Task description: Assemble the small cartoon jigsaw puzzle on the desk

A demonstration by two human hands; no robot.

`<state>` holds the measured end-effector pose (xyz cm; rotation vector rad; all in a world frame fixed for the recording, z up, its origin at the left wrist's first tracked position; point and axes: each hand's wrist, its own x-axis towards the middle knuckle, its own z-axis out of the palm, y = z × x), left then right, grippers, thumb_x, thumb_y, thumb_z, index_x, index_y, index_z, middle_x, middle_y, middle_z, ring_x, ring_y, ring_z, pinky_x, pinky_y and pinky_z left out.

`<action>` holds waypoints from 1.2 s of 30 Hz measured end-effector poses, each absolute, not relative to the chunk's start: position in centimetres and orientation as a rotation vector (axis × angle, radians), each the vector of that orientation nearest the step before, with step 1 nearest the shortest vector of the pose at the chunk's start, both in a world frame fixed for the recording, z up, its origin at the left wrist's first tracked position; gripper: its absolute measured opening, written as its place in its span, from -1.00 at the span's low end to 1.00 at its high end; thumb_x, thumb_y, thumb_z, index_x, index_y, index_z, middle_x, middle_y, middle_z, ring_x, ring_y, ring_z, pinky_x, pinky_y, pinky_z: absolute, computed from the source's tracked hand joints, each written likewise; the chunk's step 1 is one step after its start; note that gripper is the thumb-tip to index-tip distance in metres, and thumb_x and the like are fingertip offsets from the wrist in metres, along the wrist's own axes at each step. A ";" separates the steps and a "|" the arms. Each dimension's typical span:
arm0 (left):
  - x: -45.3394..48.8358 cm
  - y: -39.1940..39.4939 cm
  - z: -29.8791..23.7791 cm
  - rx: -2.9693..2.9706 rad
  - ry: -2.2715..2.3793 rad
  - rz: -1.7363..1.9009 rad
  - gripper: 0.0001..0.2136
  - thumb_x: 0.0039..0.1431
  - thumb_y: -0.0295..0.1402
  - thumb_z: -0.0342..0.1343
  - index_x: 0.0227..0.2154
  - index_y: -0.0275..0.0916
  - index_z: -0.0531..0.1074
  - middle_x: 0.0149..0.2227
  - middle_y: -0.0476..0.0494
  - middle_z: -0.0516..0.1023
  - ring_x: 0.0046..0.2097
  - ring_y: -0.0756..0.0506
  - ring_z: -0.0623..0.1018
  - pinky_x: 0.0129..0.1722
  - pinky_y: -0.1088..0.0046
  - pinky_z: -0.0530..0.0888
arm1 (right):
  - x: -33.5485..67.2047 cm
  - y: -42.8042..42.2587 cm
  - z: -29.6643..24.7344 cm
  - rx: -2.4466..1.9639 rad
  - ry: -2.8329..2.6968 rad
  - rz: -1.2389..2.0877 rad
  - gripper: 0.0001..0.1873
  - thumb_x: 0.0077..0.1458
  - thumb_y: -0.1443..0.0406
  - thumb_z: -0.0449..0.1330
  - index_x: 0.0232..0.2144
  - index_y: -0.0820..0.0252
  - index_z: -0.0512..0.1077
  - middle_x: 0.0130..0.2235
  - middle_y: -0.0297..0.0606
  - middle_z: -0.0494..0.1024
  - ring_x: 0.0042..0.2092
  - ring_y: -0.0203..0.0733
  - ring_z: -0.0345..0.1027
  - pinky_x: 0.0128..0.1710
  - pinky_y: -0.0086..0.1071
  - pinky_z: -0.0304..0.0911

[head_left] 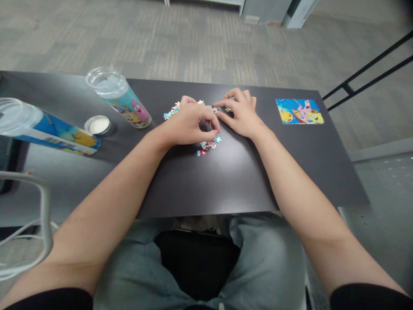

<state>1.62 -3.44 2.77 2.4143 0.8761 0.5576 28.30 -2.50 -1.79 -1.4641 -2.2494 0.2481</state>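
Observation:
My left hand [193, 122] is over the loose jigsaw pieces, its fingers curled and its thumb and index fingertip close together. Whatever is in that pinch, if anything, is hidden. To its right, my right hand [241, 113] rests at the table with fingers spread, thumb and index apart beside a puzzle piece [215, 110]. Whether they touch that piece I cannot tell. Light-coloured puzzle pieces [171, 113] show left of my left hand, partly covered by it. Nearer to me lie several more pieces [206, 146], some blue, some red. Another small piece [228, 109] sits under my right fingers.
On the dark table [206, 189], a colourful cartoon picture card [300, 111] lies at the right. Toward the left are an upright clear-topped tube [129, 103], a second tube [61, 131] and a white round lid [98, 125]. A white cable [47, 215] loops at lower left.

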 end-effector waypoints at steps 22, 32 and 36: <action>0.7 -1.8 0.6 2.411 1.208 0.771 -0.57 0.49 0.30 0.21 0.07 0.27 0.83 0.05 -0.25 0.75 0.31 -0.49 0.50 0.44 -0.50 0.30 | 29.9 -2.5 -0.4 -1.422 -2.085 0.381 -0.85 0.58 0.17 0.40 0.06 -0.14 0.80 0.33 -0.06 0.80 0.39 0.43 0.51 0.56 0.65 0.22; 0.6 -2.1 1.4 2.422 1.208 0.698 -0.56 0.46 0.31 0.25 0.11 0.28 0.85 0.18 -0.24 0.79 0.37 -0.53 0.51 0.49 -0.51 0.22 | 30.8 -1.7 -1.9 -1.492 -2.136 0.304 -0.71 0.49 0.00 0.55 0.15 -0.15 0.77 0.37 0.00 0.73 0.48 0.63 0.48 0.52 0.61 0.35; 0.7 -2.2 1.7 2.414 1.190 0.710 -0.55 0.50 0.26 0.22 0.16 0.26 0.85 0.17 -0.26 0.81 0.37 -0.53 0.52 0.48 -0.52 0.22 | 32.3 -0.9 -2.1 -1.515 -2.042 0.322 -0.69 0.59 -0.10 0.46 0.15 -0.15 0.77 0.35 -0.01 0.76 0.39 0.54 0.56 0.51 0.59 0.40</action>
